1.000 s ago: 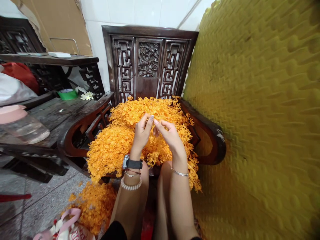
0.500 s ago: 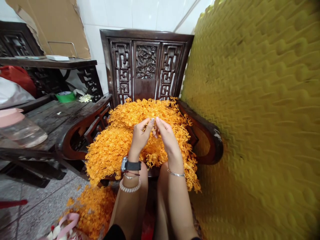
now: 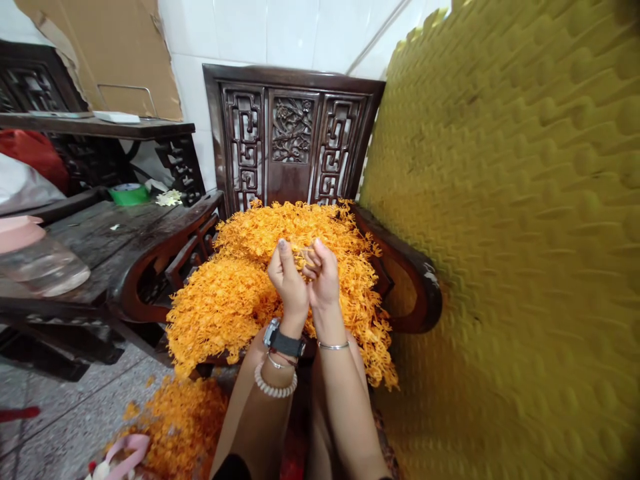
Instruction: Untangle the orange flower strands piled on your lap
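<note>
Right in the gap: a thin orange piece [image 3: 303,252] is up between the two hands, above the orange pile. It is small and hard to see well.
Right hand: this hand [image 3: 325,277] has its fingers bent in, pinching the thin orange piece. The thumb points up.
Left hand: this hand [image 3: 289,280] is curled, thumb up. I cannot tell if it has hold of the piece too. The two hands touch low down, near the wrists.
Wrists: a black watch [image 3: 287,343] and a curly band [image 3: 275,385] on the left, a silver bangle [image 3: 334,345] on the right.
Orange pile: a big, fluffy heap [image 3: 217,307] sits on the seat, under and behind the hands.
Chair: dark wood [image 3: 293,179], with cut-out shapes in its back.
Floor: more orange bits [image 3: 183,420] lie down there, near a pink handle [image 3: 133,450].
Bench: on the dark wood [image 3: 103,243] are a jar with a pink lid [image 3: 55,267], green tape [image 3: 129,194] and a pale flower [image 3: 169,197].
Right side: a bumpy gold sheet [image 3: 500,233] stands beside the chair.
</note>
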Demonstrator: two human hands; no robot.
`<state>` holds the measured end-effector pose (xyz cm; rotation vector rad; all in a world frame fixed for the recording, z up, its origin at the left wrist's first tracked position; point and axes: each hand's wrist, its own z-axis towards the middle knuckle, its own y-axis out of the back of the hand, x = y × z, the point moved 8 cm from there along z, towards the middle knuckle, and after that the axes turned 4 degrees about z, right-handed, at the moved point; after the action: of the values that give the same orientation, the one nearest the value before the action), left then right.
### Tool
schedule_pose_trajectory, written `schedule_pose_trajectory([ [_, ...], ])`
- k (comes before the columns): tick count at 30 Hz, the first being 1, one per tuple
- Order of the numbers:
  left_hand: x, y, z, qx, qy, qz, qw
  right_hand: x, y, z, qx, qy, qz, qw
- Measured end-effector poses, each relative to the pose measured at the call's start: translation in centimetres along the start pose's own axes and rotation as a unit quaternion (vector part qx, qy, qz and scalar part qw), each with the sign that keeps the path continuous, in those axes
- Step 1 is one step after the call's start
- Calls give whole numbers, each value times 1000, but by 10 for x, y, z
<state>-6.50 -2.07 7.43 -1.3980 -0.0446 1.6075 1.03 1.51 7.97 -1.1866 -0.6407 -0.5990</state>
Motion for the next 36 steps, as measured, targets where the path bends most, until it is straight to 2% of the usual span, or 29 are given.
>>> schedule_pose_trajectory([
  [4, 9, 21, 7, -77, 48, -57, 994, 5, -9, -3, 40, 7, 13, 999],
  [7, 17, 39, 23, -95, 118, -128, 980, 30, 2, -2, 25, 68, 86, 994],
  [9, 9, 48, 31, -109, 108, -155, 976, 45, 10, -1, 18, 96, 91, 991],
  [11, -4, 42, 33, -63, 94, -147, 983, 49, 13, 0, 32, 83, 43, 995],
  [14, -18, 14, 24, 78, 80, -92, 989, 44, 11, -2, 73, 46, -40, 995],
  [18, -15, -12, 9, 235, 97, -62, 965, 39, 7, -7, 111, 32, -132, 985],
  [21, -9, -14, 7, 300, 102, -28, 948, 28, 5, -12, 149, -63, -179, 970],
  [24, -13, -12, 6, 348, 87, 18, 933, 15, 1, -21, 224, -172, -177, 943],
  [27, -15, -15, -2, 420, 103, 43, 901, 11, -3, -25, 277, -197, -183, 922],
  [30, -8, -16, -10, 448, 174, 13, 877, 13, -12, -26, 304, -149, -167, 926],
  [33, 2, -19, -17, 449, 258, -57, 854, 14, -17, -24, 281, -100, -111, 948],
  [36, 11, -20, -12, 406, 300, -136, 852, 17, -18, -19, 252, -57, -66, 964],
])
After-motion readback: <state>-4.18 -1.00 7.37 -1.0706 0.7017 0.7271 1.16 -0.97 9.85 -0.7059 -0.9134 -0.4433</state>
